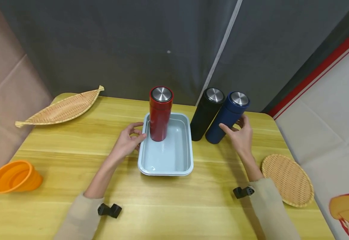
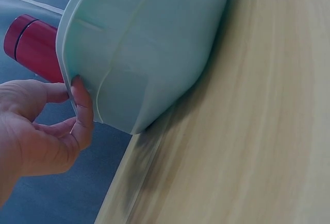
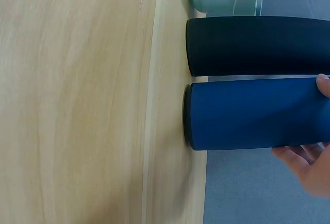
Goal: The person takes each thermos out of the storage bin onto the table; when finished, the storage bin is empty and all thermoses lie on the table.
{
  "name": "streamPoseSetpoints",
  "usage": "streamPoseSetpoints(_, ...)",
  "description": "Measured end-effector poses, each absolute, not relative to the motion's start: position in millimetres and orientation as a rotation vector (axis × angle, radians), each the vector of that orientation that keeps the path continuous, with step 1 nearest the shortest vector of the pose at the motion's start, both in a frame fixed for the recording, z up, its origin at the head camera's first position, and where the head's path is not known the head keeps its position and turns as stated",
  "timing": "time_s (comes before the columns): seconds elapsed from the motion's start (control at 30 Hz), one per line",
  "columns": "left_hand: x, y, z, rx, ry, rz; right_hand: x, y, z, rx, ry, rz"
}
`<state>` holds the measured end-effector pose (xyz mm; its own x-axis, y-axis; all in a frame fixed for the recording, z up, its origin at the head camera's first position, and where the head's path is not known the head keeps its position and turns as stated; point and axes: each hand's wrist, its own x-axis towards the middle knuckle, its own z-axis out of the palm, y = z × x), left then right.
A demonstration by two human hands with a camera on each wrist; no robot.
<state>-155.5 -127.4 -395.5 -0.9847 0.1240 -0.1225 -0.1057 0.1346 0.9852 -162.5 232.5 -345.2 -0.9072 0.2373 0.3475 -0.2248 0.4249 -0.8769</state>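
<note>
A pale blue rectangular plastic tray (image 1: 166,160) lies on the wooden table, with a red thermos (image 1: 159,123) upright inside its left part. My left hand (image 1: 126,141) pinches the tray's left rim; in the left wrist view the thumb is at the lip and the fingers (image 2: 83,113) curl against the outer wall. On the right, my right hand (image 1: 241,135) holds a blue thermos (image 1: 226,116) between thumb and fingers. A black thermos (image 1: 203,116) stands between the blue one and the tray, close beside both. All three have silver-topped lids.
A boat-shaped woven basket (image 1: 63,108) sits at the back left. An orange cup-like container (image 1: 17,178) is at the left edge, and an oval woven tray (image 1: 288,180) at the right. Behind the table's back edge hangs a dark grey curtain (image 1: 117,50).
</note>
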Motion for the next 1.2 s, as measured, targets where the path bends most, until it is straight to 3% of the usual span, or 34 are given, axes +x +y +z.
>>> streamPoseSetpoints(0.93, -155, -128, -396, 0.051, 2.208, 1.950, -170, 222, -339, -0.076, -2.286, 1.498)
streamPoseSetpoints(1.2, -156, -128, -397, 0.058, 2.214, 1.949, -182, 235, -361, -0.064, -2.261, 1.510)
